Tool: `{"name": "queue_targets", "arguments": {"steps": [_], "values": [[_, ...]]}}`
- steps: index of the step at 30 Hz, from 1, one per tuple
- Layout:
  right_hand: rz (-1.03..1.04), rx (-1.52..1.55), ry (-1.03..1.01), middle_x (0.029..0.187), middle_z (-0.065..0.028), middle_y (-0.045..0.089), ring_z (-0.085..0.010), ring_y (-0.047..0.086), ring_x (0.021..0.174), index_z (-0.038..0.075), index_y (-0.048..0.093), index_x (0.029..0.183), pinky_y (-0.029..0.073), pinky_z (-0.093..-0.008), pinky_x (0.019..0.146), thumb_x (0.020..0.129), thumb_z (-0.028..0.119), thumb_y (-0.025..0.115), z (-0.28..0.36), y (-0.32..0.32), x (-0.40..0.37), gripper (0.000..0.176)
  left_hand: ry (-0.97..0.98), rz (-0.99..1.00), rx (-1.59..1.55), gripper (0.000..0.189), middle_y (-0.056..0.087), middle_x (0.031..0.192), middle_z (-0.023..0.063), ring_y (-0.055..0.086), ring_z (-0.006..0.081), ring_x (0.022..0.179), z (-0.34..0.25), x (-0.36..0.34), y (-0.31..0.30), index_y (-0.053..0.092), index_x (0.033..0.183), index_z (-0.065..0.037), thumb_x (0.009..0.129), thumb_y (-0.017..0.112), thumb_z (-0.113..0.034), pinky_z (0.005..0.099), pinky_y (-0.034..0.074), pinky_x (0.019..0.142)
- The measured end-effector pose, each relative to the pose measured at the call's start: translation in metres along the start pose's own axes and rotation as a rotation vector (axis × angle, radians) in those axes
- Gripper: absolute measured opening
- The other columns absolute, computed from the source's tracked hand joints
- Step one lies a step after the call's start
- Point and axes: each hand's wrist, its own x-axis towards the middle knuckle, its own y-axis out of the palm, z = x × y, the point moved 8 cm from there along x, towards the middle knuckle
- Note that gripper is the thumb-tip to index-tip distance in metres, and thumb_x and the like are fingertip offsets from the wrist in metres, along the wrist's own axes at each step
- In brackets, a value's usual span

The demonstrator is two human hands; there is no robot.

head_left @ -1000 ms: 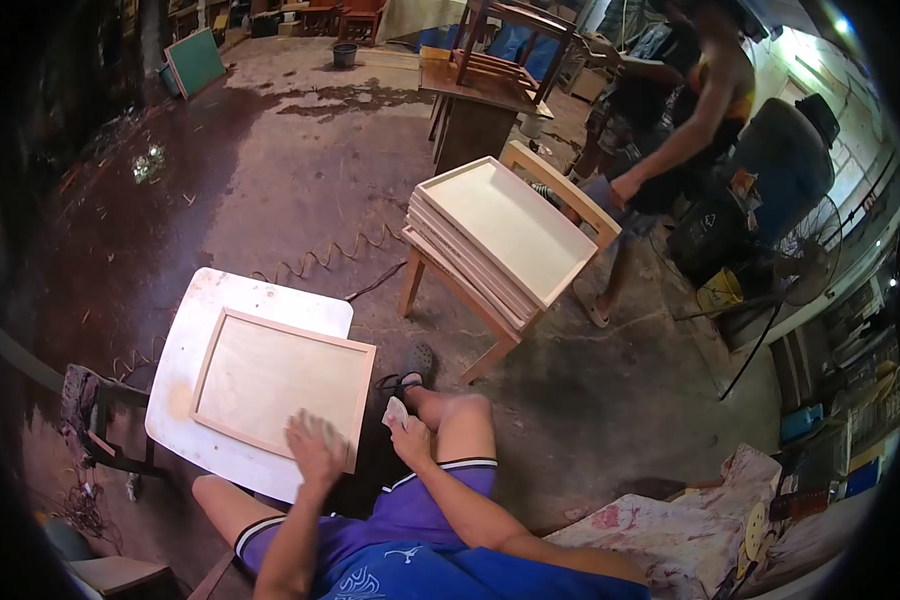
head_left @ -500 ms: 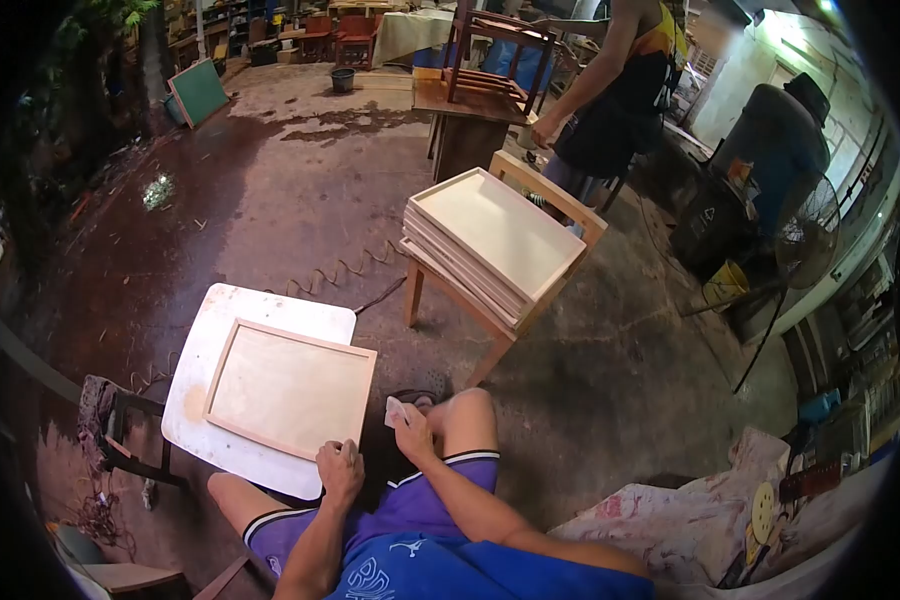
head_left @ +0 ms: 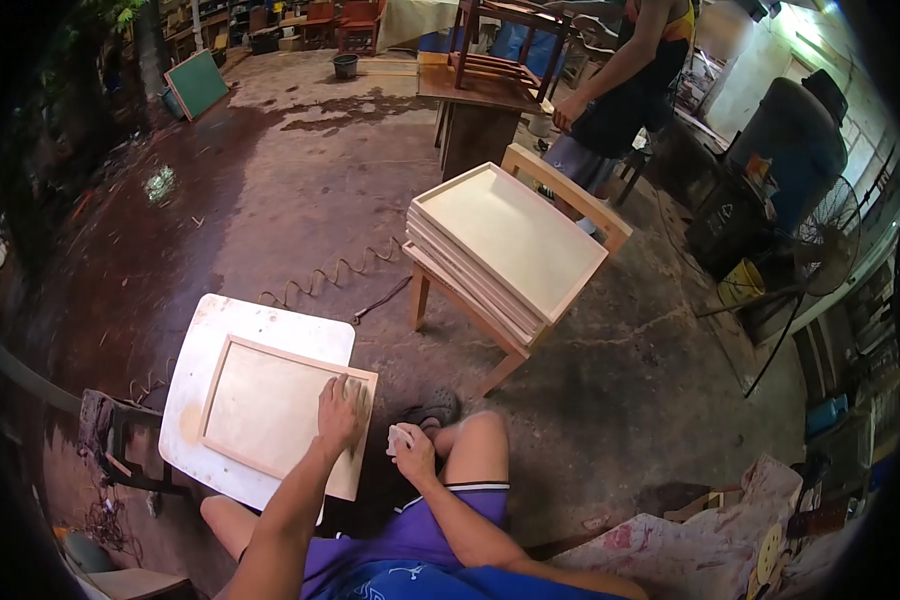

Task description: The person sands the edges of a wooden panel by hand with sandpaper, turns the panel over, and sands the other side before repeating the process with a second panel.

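A shallow wooden tray [head_left: 270, 400] with a raised rim lies on a white board [head_left: 315, 335] in front of me. My left hand [head_left: 342, 410] rests on the tray near its right rim, palm down with the fingers stretched out. Near my knee, just right of the tray, my right hand [head_left: 415, 455] is closed on a small folded pale piece, likely sandpaper [head_left: 397, 438]. This hand is apart from the tray.
Several similar trays [head_left: 510, 235] are stacked on a wooden chair [head_left: 490, 378] ahead right. Behind it a person [head_left: 620, 100] stands by a table [head_left: 470, 95] bearing a stool. A coiled hose [head_left: 340, 270] crosses the floor. A fan [head_left: 830, 235] stands at right.
My left hand has moved forward from the tray's near right corner onto its surface, and its fingers have straightened. My right hand still holds the sandpaper by the knee.
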Motion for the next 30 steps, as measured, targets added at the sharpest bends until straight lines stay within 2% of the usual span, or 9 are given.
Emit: {"name": "queue_targets", "arguments": {"steps": [3,5,6,8,9,13,19,23,30], "values": [[0.006,-0.062,-0.014,0.099,-0.0153,0.075,-0.0221,0.078,0.083,0.0,0.066,0.12,0.065,-0.0352,0.061,0.098,0.01,0.06,-0.005,0.0,0.012,0.025,0.06,0.059,0.044,0.05,0.054,0.143,0.0208,0.046,0.0457,0.135,0.003,0.027,0.017,0.064,0.132,-0.012,0.087,0.075,-0.032,0.055,0.037,0.114],[0.047,0.226,0.243,0.114,-0.0164,0.069,-0.0273,0.076,0.091,0.002,0.06,0.127,0.066,-0.0394,0.058,0.098,0.004,0.054,-0.023,0.004,0.013,0.029,0.11,0.059,0.074,0.05,0.059,0.137,0.0175,0.049,0.0431,0.132,0.005,0.037,0.024,0.066,0.133,-0.016,0.087,0.075,-0.035,0.0575,0.035,0.116],[0.044,0.226,0.244,0.114,-0.0164,0.069,-0.0273,0.076,0.091,0.002,0.06,0.127,0.066,-0.0394,0.058,0.098,0.004,0.054,-0.023,0.003,0.014,0.029,0.112,0.061,0.072,0.05,0.059,0.137,0.0175,0.049,0.0431,0.132,0.007,0.044,0.023,0.066,0.133,-0.016,0.087,0.075,-0.035,0.0575,0.035,0.116],[0.111,0.408,0.357,0.12,-0.0158,0.065,-0.0297,0.074,0.099,0.004,0.056,0.13,0.067,-0.0426,0.061,0.099,0.005,0.054,-0.031,0.008,0.011,0.03,0.019,0.32,0.022,0.048,0.064,0.129,0.0189,0.054,0.0404,0.129,0.019,0.058,0.036,0.069,0.132,-0.019,0.089,0.073,-0.039,0.0615,0.036,0.114],[0.111,0.407,0.359,0.12,-0.0158,0.065,-0.0297,0.074,0.099,0.004,0.056,0.13,0.067,-0.0426,0.061,0.099,0.005,0.054,-0.03,0.006,0.011,0.03,-0.012,0.333,0.036,0.043,0.068,0.122,0.0155,0.057,0.0377,0.124,0.029,0.065,0.042,0.074,0.126,-0.024,0.09,0.072,-0.047,0.0588,0.038,0.112],[0.147,0.491,0.427,0.117,-0.0129,0.064,-0.0255,0.072,0.095,0.005,0.057,0.127,0.065,-0.0403,0.068,0.1,0.01,0.057,-0.031,0.006,0.005,0.027,-0.107,0.479,0.052,0.038,0.07,0.119,0.011,0.057,0.0371,0.122,0.051,0.082,0.056,0.08,0.117,-0.027,0.091,0.067,-0.051,0.0517,0.038,0.111],[0.102,0.507,0.458,0.111,-0.0082,0.066,-0.0198,0.07,0.088,0.008,0.061,0.124,0.061,-0.0339,0.066,0.103,0.021,0.064,-0.042,0.001,0.01,0.026,-0.203,0.74,0.093,0.041,0.067,0.126,0.0102,0.049,0.0358,0.13,0.052,0.089,0.056,0.079,0.123,-0.034,0.093,0.066,-0.06,0.0509,0.037,0.111],[0.118,0.515,0.423,0.107,-0.007,0.067,-0.0189,0.071,0.086,0.008,0.062,0.123,0.06,-0.0328,0.065,0.103,0.024,0.065,-0.041,0.002,0.01,0.026,-0.198,0.77,0.072,0.042,0.065,0.129,0.0094,0.049,0.0362,0.13,0.064,0.088,0.07,0.078,0.125,-0.035,0.093,0.065,-0.061,0.0515,0.036,0.111],[0.143,0.507,0.392,0.105,-0.0074,0.068,-0.0195,0.072,0.082,0.006,0.063,0.121,0.059,-0.0317,0.061,0.104,0.025,0.064,-0.043,0.008,0.011,0.025,-0.143,0.669,0.092,0.039,0.065,0.128,0.01,0.05,0.0377,0.127,0.066,0.078,0.07,0.078,0.124,-0.034,0.096,0.061,-0.056,0.0535,0.038,0.109]]}}
